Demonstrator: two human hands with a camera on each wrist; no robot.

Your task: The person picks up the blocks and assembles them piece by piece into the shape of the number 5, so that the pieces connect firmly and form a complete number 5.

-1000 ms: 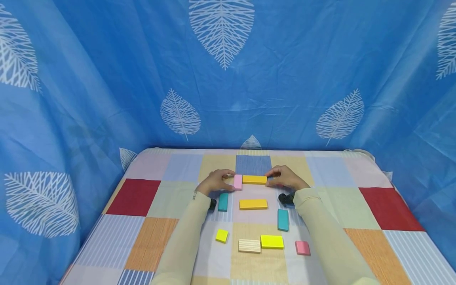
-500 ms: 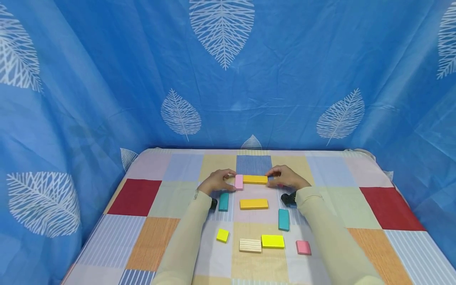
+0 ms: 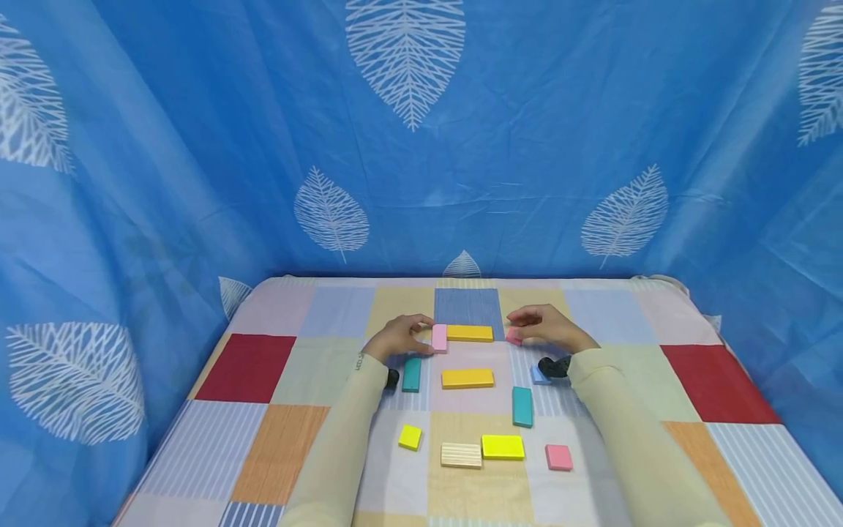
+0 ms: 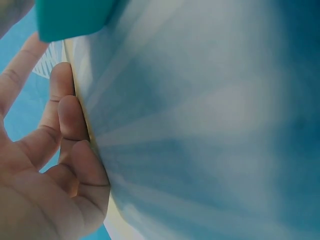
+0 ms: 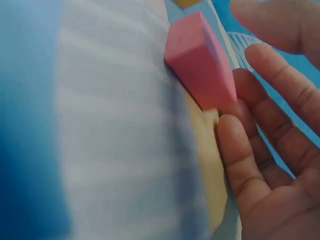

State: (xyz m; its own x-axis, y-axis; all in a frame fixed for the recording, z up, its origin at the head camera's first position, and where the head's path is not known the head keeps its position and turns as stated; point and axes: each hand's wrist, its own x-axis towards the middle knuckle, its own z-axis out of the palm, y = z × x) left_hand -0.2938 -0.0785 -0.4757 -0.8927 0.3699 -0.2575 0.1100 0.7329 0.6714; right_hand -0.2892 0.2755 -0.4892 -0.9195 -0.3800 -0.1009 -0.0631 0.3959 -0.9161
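Note:
My left hand (image 3: 396,337) holds a light pink block (image 3: 439,339) by its short ends, thumb at the near one and index finger at the far one. Against this block's right side lies a long orange-yellow block (image 3: 470,334). In the left wrist view, a teal block (image 4: 75,17) covers what the thumb and index finger of the left hand touch. My right hand (image 3: 549,327) is around a small pink block (image 3: 514,336). Its fingers are spread behind that block (image 5: 202,65) in the right wrist view, and the thumb stands apart from it.
Nearer the body lie another orange-yellow block (image 3: 467,378), two teal blocks (image 3: 411,375), a blue block (image 3: 539,375) partly under the right wrist, yellow blocks (image 3: 503,447), a striped wooden block (image 3: 461,455) and a pink block (image 3: 559,457). A blue curtain (image 3: 421,219) hangs behind the patchwork cloth (image 3: 316,373).
My right hand has left the right end of the orange-yellow block and moved right, to the small pink block, which now shows. The left hand stays at the light pink block.

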